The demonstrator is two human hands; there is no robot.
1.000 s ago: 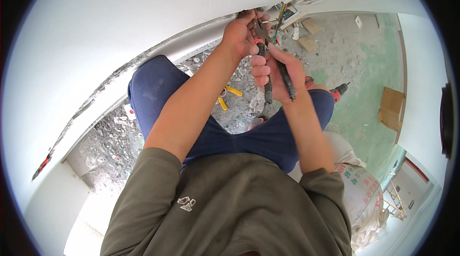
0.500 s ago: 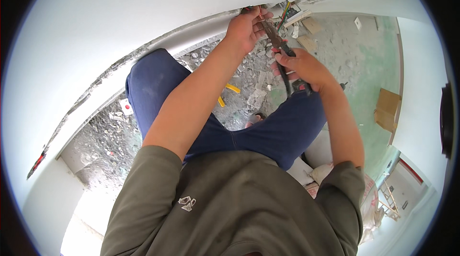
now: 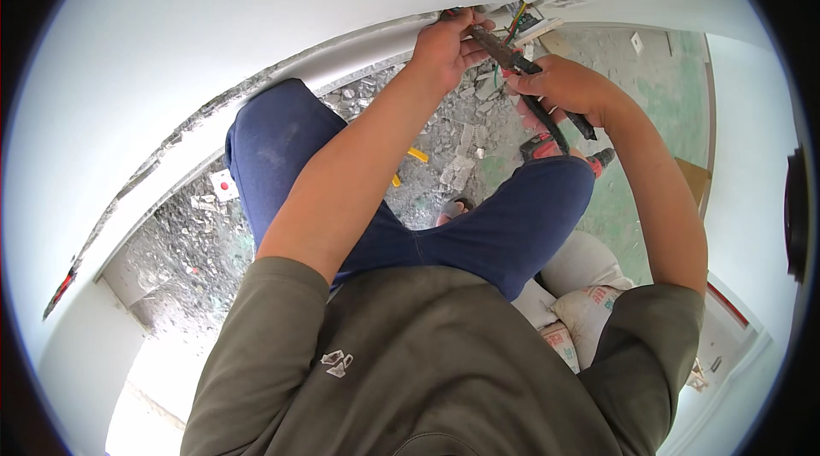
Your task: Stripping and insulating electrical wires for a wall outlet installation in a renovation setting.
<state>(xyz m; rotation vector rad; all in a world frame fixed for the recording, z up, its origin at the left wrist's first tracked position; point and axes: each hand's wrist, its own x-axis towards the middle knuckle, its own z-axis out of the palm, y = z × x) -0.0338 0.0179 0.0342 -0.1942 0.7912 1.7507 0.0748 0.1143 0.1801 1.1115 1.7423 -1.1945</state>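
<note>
My left hand (image 3: 446,48) reaches up to the white wall and pinches thin wires (image 3: 515,22) that stick out of an opening near a wall box (image 3: 531,25). My right hand (image 3: 565,84) grips the dark handles of a pair of pliers (image 3: 531,84), whose jaws point up-left toward my left fingers and the wires. Red, green and yellow wire ends show just beside the box. Both hands sit close together, almost touching at the pliers' tip.
I am squatting in blue trousers (image 3: 478,225) over a floor of grey rubble (image 3: 171,251). A red-and-black power tool (image 3: 564,149) and yellow bits (image 3: 417,154) lie on the floor. White sacks (image 3: 581,302) sit under my right side. A cardboard box (image 3: 690,178) stands at right.
My right hand has swung out to the right and lowered on the pliers' handles, so the pliers now lie more slanted. My left hand stays at the wires.
</note>
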